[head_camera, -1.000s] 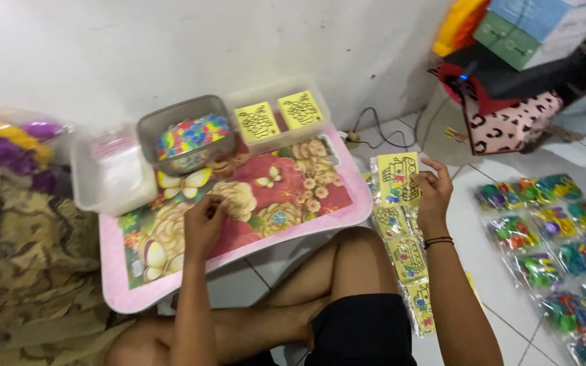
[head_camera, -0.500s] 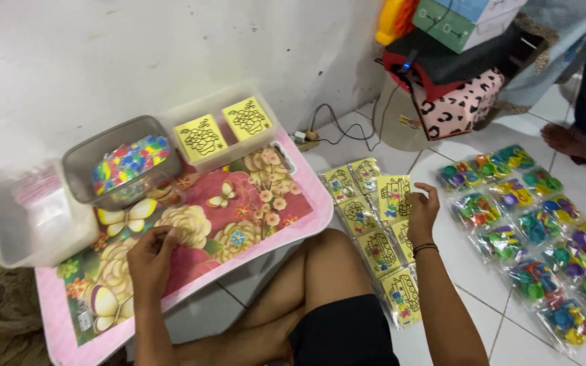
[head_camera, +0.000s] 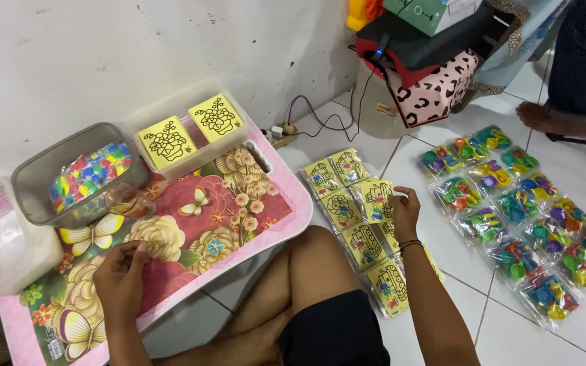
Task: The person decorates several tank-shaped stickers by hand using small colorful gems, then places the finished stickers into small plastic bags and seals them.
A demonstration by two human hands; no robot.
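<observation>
Right hand (head_camera: 405,213) rests on yellow packets (head_camera: 367,230); left hand (head_camera: 120,278) on floral tray (head_camera: 239,203).

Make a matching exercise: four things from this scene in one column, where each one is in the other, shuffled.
1. left hand
2. right hand
3. clear tub of coloured pieces
4. bagged colourful toys

a. laid in rows on the white floor tiles
b. at the flowered tray's back left corner
c. on the yellow picture packets
d. on the flowered tray's near part

Pairs: 1-d, 2-c, 3-b, 4-a
</observation>
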